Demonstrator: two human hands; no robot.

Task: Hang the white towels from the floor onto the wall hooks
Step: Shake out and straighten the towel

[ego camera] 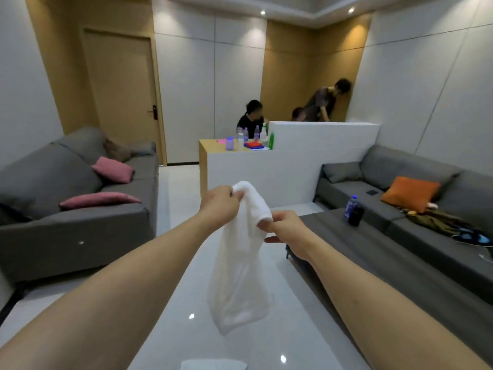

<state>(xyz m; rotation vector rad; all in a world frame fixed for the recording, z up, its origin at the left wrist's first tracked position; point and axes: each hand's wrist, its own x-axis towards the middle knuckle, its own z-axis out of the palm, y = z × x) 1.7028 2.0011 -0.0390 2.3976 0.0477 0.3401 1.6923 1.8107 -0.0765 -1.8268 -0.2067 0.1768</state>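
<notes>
Fingers (238, 194) of the left hand (219, 203) are pinched together on the top fold of a white towel (240, 265), which hangs slack in mid-air above the glossy white floor (170, 329). Fingers of the right hand (286, 227) are closed on the towel's upper edge just beside and below the left hand's grip; both bare forearms reach forward. A second white towel (213, 364) lies on the floor at the bottom edge of the view. Left: a grey sofa (77, 209) carrying two pink cushions (113, 169), with a wooden door (121, 89) behind it. Centre: a low white partition (293, 158), and beside it a wooden desk (210, 144) whose right edge bears plastic bottles (230, 143) and folded coloured cloths (254, 145); three people (324, 102) are behind the partition. Right: a dark low table (373, 236) with a blue-capped bottle (351, 206) near its far edge, then a grey sofa with an orange cushion (409, 192) and crumpled clothing (448, 222).
</notes>
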